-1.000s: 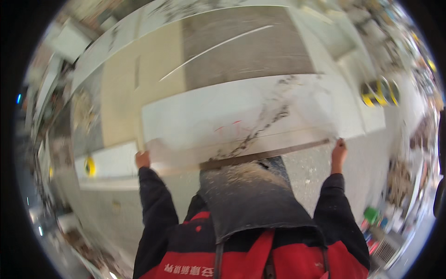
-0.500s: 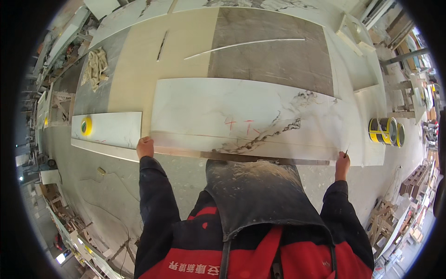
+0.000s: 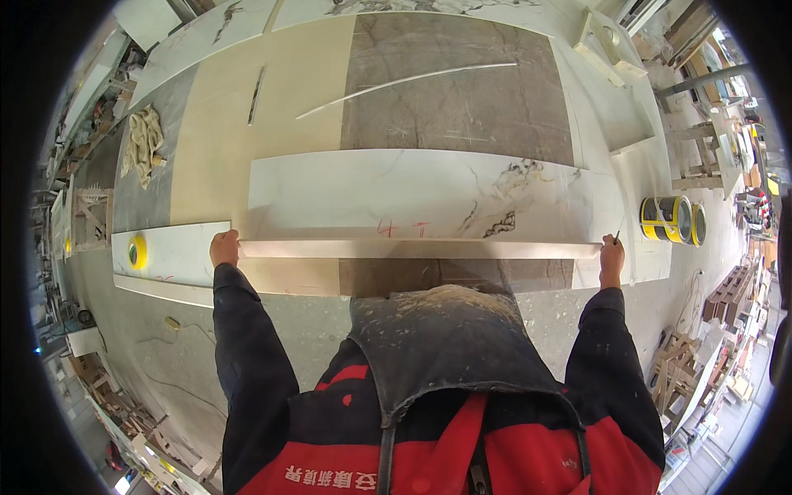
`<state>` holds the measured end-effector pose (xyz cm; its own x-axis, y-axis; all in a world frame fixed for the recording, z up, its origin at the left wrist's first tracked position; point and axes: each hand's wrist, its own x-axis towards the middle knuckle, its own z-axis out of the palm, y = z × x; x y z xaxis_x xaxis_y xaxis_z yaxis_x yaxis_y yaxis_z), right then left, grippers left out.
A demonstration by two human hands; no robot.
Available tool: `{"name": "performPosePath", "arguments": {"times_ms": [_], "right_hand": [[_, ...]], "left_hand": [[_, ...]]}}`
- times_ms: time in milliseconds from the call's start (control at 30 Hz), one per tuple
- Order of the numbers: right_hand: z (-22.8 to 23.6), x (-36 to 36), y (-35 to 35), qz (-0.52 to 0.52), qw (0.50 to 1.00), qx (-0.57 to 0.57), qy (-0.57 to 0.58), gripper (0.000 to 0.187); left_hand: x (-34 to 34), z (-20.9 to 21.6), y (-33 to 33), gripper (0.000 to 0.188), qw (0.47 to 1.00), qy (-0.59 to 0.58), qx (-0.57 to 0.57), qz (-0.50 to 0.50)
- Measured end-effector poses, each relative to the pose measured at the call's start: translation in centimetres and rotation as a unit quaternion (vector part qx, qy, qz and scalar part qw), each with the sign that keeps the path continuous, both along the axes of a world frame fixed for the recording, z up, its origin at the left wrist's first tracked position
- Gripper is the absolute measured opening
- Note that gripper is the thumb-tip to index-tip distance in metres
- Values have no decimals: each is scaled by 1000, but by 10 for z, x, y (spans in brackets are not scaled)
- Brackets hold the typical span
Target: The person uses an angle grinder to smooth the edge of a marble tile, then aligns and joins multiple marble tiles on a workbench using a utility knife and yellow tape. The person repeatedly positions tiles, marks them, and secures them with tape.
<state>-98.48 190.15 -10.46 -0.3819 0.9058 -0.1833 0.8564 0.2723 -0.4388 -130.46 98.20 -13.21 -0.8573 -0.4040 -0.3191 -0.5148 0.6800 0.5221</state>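
Note:
A long, narrow pale strip spans the space before me, its face turned toward me. My left hand is closed on its left end. At the other end, my right hand grips it too, with a thin dark stick-like thing poking up between the fingers. Behind the strip lies a white slab with dark marble veining and red hand-drawn marks; the strip hides its near edge. Beside my left hand is a smaller white marbled piece carrying a roll of yellow tape.
The worktable is topped with beige and grey-brown boards. On it lie a thin curved strip, a short dark bar and a crumpled cloth. Black-and-yellow buckets stand at the right. A cable trails over the floor.
Both hands have moved away from me and up with the strip. It was along the slab's near edge; now it stands up with its face toward me, baring the boards at the table's front.

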Motion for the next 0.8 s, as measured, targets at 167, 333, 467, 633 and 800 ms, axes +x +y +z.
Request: {"name": "performPosePath", "arguments": {"times_ms": [167, 333, 467, 633, 800], "right_hand": [[-19, -45, -21, 63, 979, 51, -188, 50], [-38, -38, 4, 78, 986, 42, -139, 49], [-40, -31, 16, 73, 977, 104, -173, 49], [-48, -31, 27, 94, 975, 79, -183, 49], [-53, 27, 42, 135, 973, 107, -155, 47]], "left_hand": [[7, -49, -34, 34, 995, 34, -84, -43], [24, -70, 0, 26, 951, 52, -250, -172], [20, -45, 43, 41, 990, -3, -138, 16], [53, -30, 30, 45, 955, -89, -260, -111], [132, -19, 50, 38, 989, -13, -123, 79]]}}
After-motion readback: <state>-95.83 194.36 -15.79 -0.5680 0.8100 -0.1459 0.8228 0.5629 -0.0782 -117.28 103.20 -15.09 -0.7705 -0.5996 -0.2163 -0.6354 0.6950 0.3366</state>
